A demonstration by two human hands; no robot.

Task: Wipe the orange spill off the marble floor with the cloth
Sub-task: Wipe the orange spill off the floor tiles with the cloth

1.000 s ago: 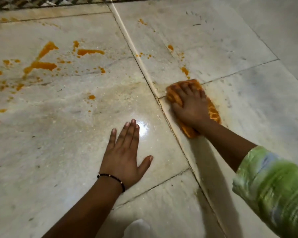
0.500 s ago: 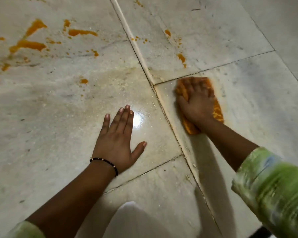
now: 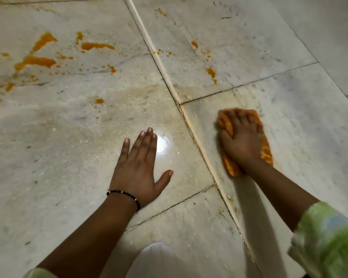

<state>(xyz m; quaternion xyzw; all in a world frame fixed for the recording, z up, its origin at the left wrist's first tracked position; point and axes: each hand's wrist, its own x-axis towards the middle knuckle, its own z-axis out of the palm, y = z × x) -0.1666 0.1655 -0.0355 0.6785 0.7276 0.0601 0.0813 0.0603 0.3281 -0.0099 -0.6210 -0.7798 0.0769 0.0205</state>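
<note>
Orange spill streaks point(image 3: 36, 61) and splashes point(image 3: 96, 46) lie on the marble floor point(image 3: 68, 141) at the far left. Smaller orange spots point(image 3: 211, 72) sit on the tile beyond my right hand. My right hand point(image 3: 241, 141) lies flat on the orange-stained cloth point(image 3: 267, 152) and presses it to the floor, just right of the raised tile joint. A faint orange smear surrounds the cloth. My left hand point(image 3: 138, 167) rests palm down on the floor with straight fingers, beside a bright light reflection.
A pale raised joint strip point(image 3: 159, 57) runs diagonally between the tiles from the top centre toward the lower right. A white rounded shape point(image 3: 155, 257) shows at the bottom edge between my arms. My green patterned sleeve point(image 3: 325, 241) fills the lower right corner.
My right hand has slid the cloth to the right and toward me, off the tile joint onto the nearer tile. My left hand stays planted on the floor.
</note>
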